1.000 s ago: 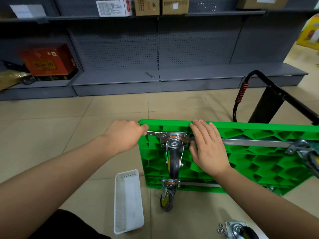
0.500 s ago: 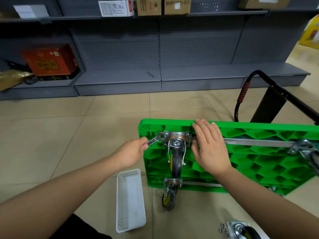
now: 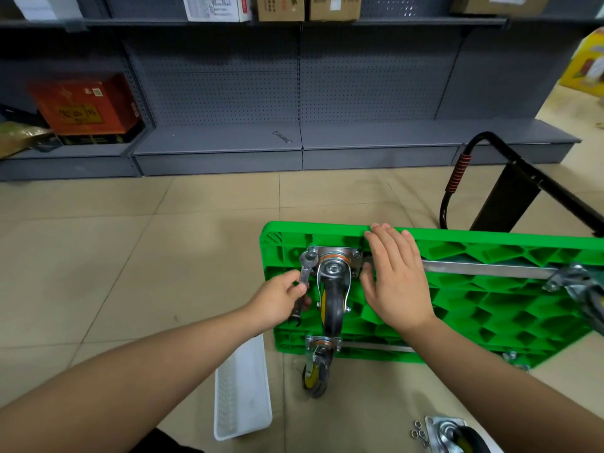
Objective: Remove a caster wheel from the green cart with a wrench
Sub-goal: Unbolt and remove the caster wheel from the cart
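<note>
The green cart (image 3: pixel 490 308) stands tipped on its side on the floor, its ribbed underside facing me. A caster wheel (image 3: pixel 333 299) with a steel mounting plate is bolted near the cart's upper left corner. My left hand (image 3: pixel 281 300) grips a silver wrench (image 3: pixel 304 278), whose upper jaw sits on a bolt at the plate's top left corner while its handle points down. My right hand (image 3: pixel 397 279) lies flat with straight fingers against the cart's underside, just right of the caster, fingertips reaching the top edge.
A second caster (image 3: pixel 317 371) hangs at the cart's lower left. A white plastic basket (image 3: pixel 242 390) lies on the floor below my left hand. A detached caster (image 3: pixel 457 436) and several nuts (image 3: pixel 420 434) lie at bottom right. The black cart handle (image 3: pixel 490 184) rises behind; grey shelving holds a spare wrench (image 3: pixel 282 137).
My left hand has swung the wrench handle counterclockwise around the bolt, from pointing left and level to pointing down. The right hand has stayed pressed on the cart.
</note>
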